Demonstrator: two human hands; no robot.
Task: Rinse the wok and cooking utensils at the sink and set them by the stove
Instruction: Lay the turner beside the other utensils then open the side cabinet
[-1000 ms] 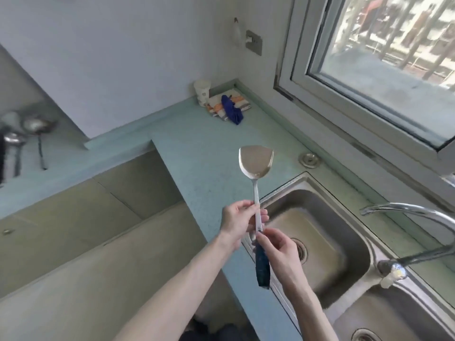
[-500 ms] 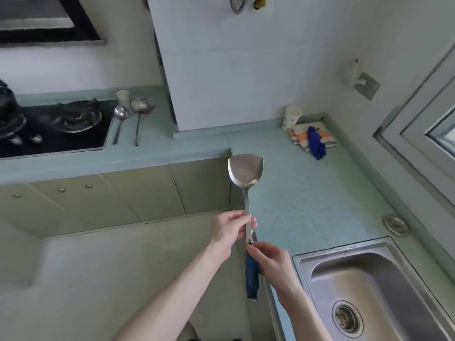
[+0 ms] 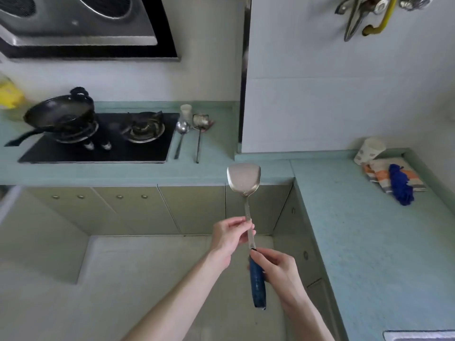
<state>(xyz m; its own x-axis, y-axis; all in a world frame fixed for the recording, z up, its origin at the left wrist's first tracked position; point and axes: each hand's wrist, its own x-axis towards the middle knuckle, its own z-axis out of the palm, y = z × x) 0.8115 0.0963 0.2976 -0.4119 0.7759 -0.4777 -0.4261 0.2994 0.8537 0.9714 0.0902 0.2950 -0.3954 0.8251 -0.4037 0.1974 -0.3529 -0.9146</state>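
Observation:
I hold a steel spatula (image 3: 244, 179) with a blue handle upright in front of me, blade up. My left hand (image 3: 229, 236) pinches its metal shaft. My right hand (image 3: 278, 269) grips the top of the blue handle below. A black wok (image 3: 61, 114) sits on the left burner of the black stove (image 3: 98, 139). Just right of the stove, a ladle (image 3: 181, 130) and a skimmer (image 3: 200, 124) lie on the green counter (image 3: 209, 168). The sink corner (image 3: 418, 335) shows at the bottom right edge.
A white cup (image 3: 186, 111) stands behind the two utensils. On the right counter lie a paper cup (image 3: 370, 150), a striped cloth (image 3: 391, 177) and a blue rag (image 3: 400, 187). A range hood (image 3: 86, 25) hangs above the stove. Tools hang on the wall (image 3: 357, 16).
My view has swung left from the sink and window to the stove. Both hands keep the same hold on the spatula, carried along in front of me.

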